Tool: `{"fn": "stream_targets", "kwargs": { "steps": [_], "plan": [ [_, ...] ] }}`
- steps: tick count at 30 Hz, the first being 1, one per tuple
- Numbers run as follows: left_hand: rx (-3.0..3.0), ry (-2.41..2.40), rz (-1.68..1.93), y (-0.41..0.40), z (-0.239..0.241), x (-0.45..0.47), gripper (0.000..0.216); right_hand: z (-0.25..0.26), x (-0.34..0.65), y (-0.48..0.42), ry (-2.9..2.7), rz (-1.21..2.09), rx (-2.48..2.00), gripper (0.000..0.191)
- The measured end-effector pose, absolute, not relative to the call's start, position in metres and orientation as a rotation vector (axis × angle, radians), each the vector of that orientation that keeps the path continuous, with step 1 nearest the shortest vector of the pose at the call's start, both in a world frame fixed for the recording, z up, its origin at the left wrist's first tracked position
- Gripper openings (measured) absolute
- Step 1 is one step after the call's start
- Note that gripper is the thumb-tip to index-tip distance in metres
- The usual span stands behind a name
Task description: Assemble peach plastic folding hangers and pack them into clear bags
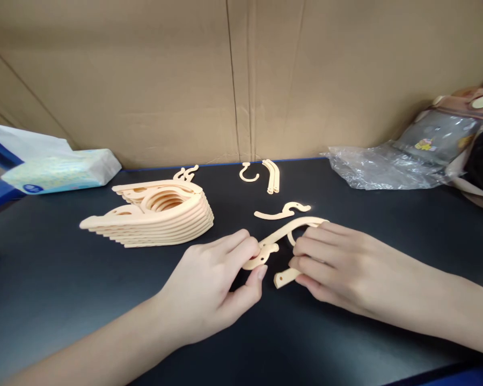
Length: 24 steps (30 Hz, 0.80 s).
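Note:
My left hand (225, 279) pinches a small cream plastic hanger arm (261, 258) with a curved, holed end. This piece meets the upper end of a larger cream hanger body (284, 231); whether the two are joined I cannot tell. Fingers of my right hand (338, 262) are wrapped round the hanger body and hide much of it. Its lower end (285, 277), with a hole, sticks out to the left beneath the right fingers. Just beyond the hands lies another loose hanger arm (279, 213) with a wavy end.
A stack of hanger bodies (177, 220) stands at left, with small pieces (186, 173) behind it. A hanger hook (248, 174) and curved strips (271, 177) lie at the back. Tissue pack (72, 169), clear plastic bag (374, 166) and cardboard wall (177, 80) border the black table (116, 289).

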State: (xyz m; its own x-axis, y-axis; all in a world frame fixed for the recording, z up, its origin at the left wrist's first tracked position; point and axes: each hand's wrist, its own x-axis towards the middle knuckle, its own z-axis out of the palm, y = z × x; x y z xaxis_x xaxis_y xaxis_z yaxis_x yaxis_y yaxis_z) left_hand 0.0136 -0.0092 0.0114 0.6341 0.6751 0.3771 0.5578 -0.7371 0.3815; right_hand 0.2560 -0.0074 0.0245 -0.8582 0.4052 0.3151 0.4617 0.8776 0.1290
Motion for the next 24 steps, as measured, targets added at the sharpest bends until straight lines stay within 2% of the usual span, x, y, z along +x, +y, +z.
{"fn": "stream_targets", "kwargs": {
  "steps": [6, 13, 24],
  "plan": [
    [2.633, 1.062, 0.739, -0.008, 0.011, 0.014, 0.015, 0.026, 0.254, -0.015, -2.804, -0.486, -0.511, 0.020],
    [2.552, 1.150, 0.751, -0.007, 0.013, 0.013, 0.019, 0.026, 0.250, -0.020, -2.716, -0.639, -0.485, 0.026],
    [2.489, 1.263, 0.782, -0.003, 0.016, 0.010, 0.016, 0.024, 0.252, -0.011, -2.762, -0.342, -0.675, 0.022]
  ]
}}
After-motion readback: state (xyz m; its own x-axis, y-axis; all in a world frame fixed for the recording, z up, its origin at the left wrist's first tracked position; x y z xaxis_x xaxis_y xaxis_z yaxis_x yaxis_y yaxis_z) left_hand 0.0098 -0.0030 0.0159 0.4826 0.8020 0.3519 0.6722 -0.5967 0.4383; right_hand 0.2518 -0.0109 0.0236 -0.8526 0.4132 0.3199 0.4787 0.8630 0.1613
